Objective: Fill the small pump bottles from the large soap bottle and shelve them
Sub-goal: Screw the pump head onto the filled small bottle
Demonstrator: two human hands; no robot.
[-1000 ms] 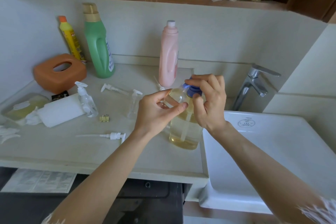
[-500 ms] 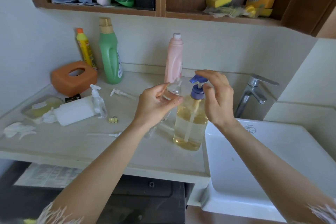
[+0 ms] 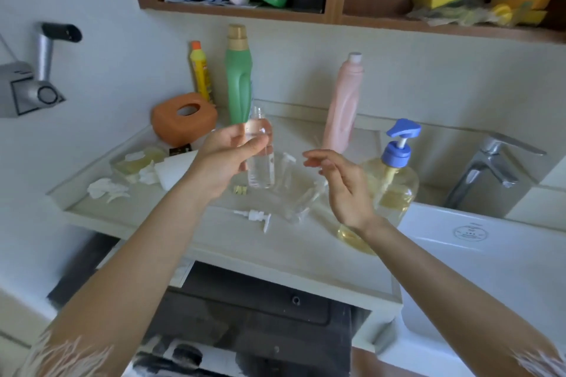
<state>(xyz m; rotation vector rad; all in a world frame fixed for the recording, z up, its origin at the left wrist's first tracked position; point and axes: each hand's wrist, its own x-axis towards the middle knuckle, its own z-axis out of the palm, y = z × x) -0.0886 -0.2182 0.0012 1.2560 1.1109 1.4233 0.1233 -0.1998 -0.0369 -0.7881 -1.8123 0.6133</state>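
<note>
Up over the counter (image 3: pixel 275 254), small bottle (image 3: pixel 259 159) held upright in left hand (image 3: pixel 228 159), thumb and fingers wrapped round its body, neck uncapped, no pump on. Looks clear inside; can't tell if any soap's in it, prob little or none. Right hand (image 3: pixel 340 187) loose, fingers relaxed, holding nothing, just in front of soap bottle (image 3: pixel 395 184), which stands at counter's right edge next to the sink (image 3: pixel 490 260), blue pump (image 3: pixel 399 144) on, about half full. Loose white pump (image 3: pixel 258 217) lies on counter below the hands, w/ more clear bottle parts near it, blurry. Shelf (image 3: pixel 333 14) above shows cloths, refills, sponge, no small pump bottles visible. Judging progress: early. Filling, capping, shelving all seem left.
</note>
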